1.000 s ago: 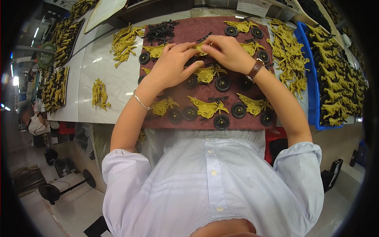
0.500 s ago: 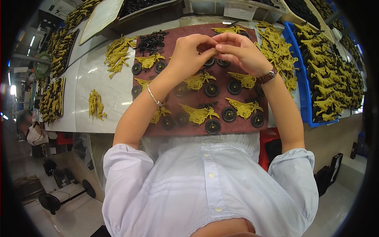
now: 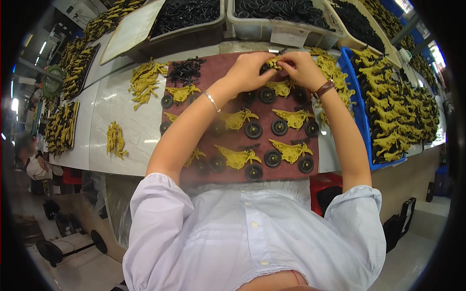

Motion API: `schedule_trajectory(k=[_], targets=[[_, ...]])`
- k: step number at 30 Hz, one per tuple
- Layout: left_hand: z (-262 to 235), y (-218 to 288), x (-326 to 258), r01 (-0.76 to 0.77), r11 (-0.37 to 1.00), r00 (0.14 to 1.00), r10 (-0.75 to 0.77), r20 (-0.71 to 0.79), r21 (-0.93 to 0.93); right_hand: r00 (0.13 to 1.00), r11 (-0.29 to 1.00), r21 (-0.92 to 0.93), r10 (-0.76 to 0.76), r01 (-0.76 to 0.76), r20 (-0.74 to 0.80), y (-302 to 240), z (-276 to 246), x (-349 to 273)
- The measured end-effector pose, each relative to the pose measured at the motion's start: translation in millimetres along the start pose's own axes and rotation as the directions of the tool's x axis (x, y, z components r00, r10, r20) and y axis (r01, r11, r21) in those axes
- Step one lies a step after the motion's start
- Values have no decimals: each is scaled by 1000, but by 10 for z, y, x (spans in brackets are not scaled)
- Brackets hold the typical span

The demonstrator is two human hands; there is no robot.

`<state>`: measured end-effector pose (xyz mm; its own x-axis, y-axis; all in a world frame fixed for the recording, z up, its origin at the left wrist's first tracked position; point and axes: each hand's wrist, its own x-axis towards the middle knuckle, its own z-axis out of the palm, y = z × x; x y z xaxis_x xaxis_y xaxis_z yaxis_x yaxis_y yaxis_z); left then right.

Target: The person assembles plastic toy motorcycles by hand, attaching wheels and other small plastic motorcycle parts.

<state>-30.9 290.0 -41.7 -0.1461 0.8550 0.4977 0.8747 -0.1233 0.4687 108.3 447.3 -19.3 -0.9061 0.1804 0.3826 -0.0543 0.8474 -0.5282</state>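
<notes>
Between both hands: small yellow motorcycle body [image 3: 274, 63]

Illumination is bright and even, supplied from overhead; a ceiling lamp [image 3: 14, 104] shows as a blown-out spot at 9 o'clock. The white table [image 3: 119, 104] carries a soft sheen toward 10 o'clock, without hard glare. Shadows are weak: a diffuse one lies on the maroon mat [image 3: 264, 143] under the left forearm [image 3: 187, 128]. Focus is sharp at centre. Fisheye distortion bends the bin edges at 12 o'clock and the blue tray [image 3: 361, 133] at 3 o'clock. A black vignette rings the frame; detail at 8 o'clock is dim and smeared.
</notes>
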Motion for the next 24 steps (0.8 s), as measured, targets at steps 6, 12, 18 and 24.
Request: schedule_trajectory(k=[6,12,18,24], targets=[[90,-75,-60,17,969,969,-76,234,246,994,996,36,83,-86,77,184,58,-2],[49,-17,-32,-17,959,964,-60,260,284,996,991,-121,-56,64,66,244,60,36],[25,-16,-10,-48,952,970,-28,243,302,990,942,-305,-122,139,76,255,178,32],[-334,-238,-119,19,983,997,-32,71,182,989,972,-234,8,27,145,244,92,49]])
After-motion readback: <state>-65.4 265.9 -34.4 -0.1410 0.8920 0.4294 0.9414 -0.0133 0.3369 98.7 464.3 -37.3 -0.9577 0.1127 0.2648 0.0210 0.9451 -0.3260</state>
